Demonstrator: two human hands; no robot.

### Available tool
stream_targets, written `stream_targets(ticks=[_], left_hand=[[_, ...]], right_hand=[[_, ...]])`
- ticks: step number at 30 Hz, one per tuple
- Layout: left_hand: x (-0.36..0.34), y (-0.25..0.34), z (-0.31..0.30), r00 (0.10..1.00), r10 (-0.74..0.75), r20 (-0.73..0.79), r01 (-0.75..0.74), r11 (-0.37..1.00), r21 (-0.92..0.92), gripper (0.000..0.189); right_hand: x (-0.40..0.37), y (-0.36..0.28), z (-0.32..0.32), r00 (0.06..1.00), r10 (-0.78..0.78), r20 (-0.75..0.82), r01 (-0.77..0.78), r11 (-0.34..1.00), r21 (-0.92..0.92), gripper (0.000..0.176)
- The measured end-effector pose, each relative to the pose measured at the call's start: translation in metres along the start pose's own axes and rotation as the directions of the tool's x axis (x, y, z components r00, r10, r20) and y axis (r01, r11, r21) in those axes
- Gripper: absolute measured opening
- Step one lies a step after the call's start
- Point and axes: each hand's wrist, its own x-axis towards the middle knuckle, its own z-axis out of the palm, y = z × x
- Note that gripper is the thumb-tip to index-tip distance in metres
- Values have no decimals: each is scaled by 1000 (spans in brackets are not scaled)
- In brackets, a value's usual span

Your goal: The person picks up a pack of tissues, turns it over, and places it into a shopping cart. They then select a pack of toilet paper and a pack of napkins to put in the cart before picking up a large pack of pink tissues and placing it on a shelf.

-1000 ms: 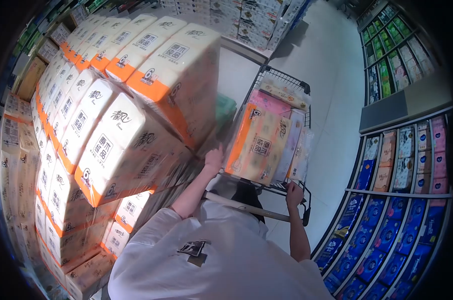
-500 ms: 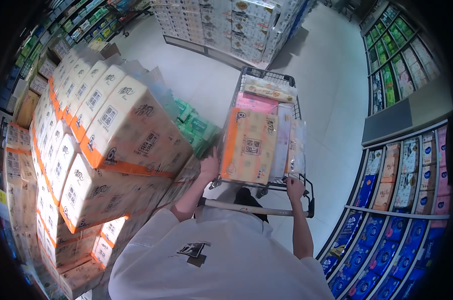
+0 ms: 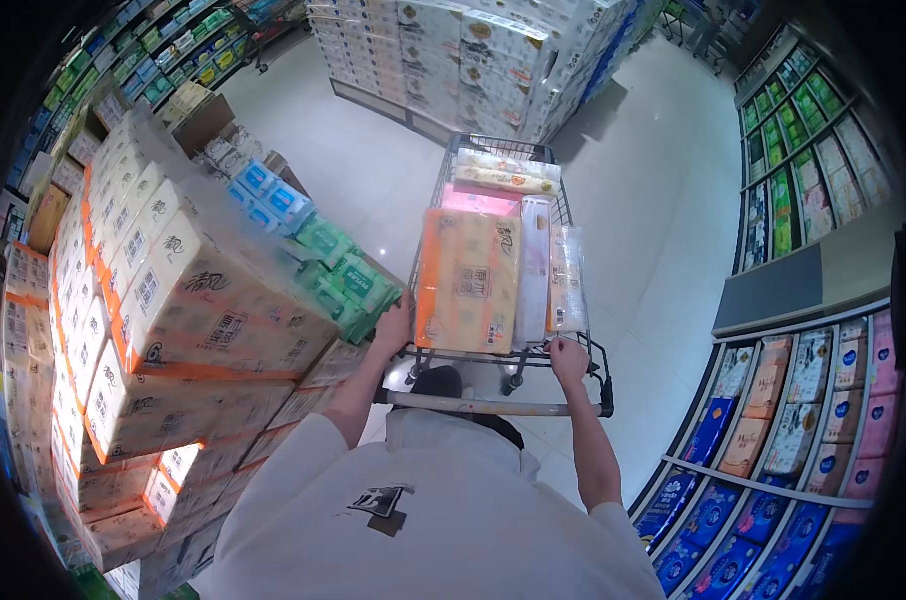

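A wire shopping cart [image 3: 443, 181] stands in front of me, its handlebar [image 3: 473, 404] close to my body. My left hand [image 3: 395, 326] is closed on the left rear corner of the cart, with its fingertips partly hidden. On the right rear rim, my right hand [image 3: 568, 360] makes a fist around the frame. On top of the load lies a large tissue pack [image 3: 470, 283] with an orange edge. Beside it stand a pale lilac pack [image 3: 534, 272] and a clear-wrapped pack [image 3: 567, 280]. Farther forward are a pink pack [image 3: 481, 202] and cream packs [image 3: 508, 180].
Tall stacks of tissue packs [image 3: 223, 310] rise close on my left, with green packs [image 3: 348, 285] and blue packs [image 3: 273, 197] beyond. A wrapped pallet stack [image 3: 463, 65] stands ahead. Shelves of tissue [image 3: 773, 430] line the right side. Pale floor [image 3: 648, 200] runs between.
The cart and both hands have shifted slightly left in view. The left-hand stacks have slid back and left, and blue packs now show beyond the green ones. Both hands stay at the cart.
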Motion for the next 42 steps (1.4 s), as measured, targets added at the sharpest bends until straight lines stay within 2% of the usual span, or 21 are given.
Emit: stream_targets(ticks=[2,7,15,18,22,27,30,35,42], left_hand=[[12,11,-6,1000,-22,-21,22,999,-26,82],[52,24,-7,997,-37,-70,33,998,-55,83],[112,34,0,985,-117,-124,108,991,-78,86],[123,45,-17,985,-148,-87,139,985,-107,83],[155,46,-22,973,-221,-65,208,966,-156,82],[185,49,-28,953,-297,-63,281,941,-191,82],[202,45,-29,946,-284,-158,246,943,-223,80],[218,59,-62,930,-335,-153,289,922,-258,79],[258,41,-59,899,-405,-168,346,890,-296,82]], right_hand=[[26,-3,-5,999,-31,-19,30,999,-24,39],[86,-7,-22,996,-43,74,43,999,-6,38],[181,-12,-27,993,-107,58,108,994,-25,39],[215,-21,-32,983,-167,81,167,986,-1,39],[257,-35,-39,974,-174,145,177,984,-7,37],[308,-46,-32,961,-259,97,257,966,31,34],[340,-59,-31,949,-302,94,304,953,-11,33],[384,-80,-31,931,-347,112,349,937,4,34],[446,-103,-18,901,-424,89,424,905,18,34]])
